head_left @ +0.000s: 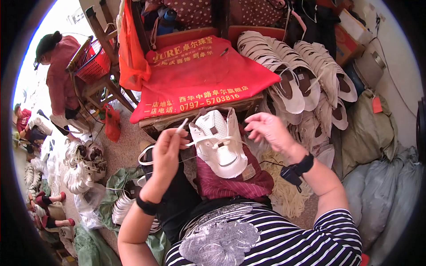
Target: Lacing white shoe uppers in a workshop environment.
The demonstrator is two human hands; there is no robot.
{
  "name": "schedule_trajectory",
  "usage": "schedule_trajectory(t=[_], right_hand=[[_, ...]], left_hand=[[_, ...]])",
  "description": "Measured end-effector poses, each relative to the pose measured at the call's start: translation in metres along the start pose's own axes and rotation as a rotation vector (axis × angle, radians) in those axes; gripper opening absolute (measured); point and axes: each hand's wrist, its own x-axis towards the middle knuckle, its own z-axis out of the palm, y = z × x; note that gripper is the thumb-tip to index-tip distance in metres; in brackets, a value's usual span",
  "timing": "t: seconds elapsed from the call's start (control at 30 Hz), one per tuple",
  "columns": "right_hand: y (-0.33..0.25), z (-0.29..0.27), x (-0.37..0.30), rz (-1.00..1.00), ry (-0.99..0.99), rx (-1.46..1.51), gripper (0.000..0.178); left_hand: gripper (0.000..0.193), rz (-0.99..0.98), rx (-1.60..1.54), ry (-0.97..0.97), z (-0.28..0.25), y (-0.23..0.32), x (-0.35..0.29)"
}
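Observation:
A white shoe upper [217, 146] lies on a maroon striped cloth [213, 179] over my lap, its toe towards me. A white shoelace [206, 141] crosses it through the eyelets. My left hand [165, 153], closed beside the upper's left edge, pinches the shoelace; its pale tip sticks up above the fingers and a loop hangs beside the wrist. To the right of the upper and apart from it, my right hand [268, 129] is raised with fingers curled and thumb close to them. What lies between those fingertips, if anything, is too small to make out.
A low table under a red printed cloth [199, 80] stands ahead. Rows of stacked white shoe uppers [284, 75] lie at the right, above a heap of pale laces [284, 193]. Filled sacks [368, 133] stand far right. At the left, another person [64, 80] bends near a red basket [94, 61].

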Motion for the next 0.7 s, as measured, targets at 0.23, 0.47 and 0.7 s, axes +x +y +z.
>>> schedule_trajectory(t=[0.23,0.47,0.7], right_hand=[[0.013,0.028,0.001,-0.015,-0.145,-0.154,0.011],[-0.004,0.038,0.0,-0.469,-0.076,-0.759,0.01],[-0.023,0.057,-0.005,-0.956,-0.133,-1.467,0.014]], left_hand=[[0.021,-0.095,0.132,-0.081,0.034,-0.018,-0.017],[0.021,-0.355,0.143,-0.125,0.035,-0.004,-0.023],[0.021,-0.232,0.137,-0.08,0.032,-0.022,-0.027]])
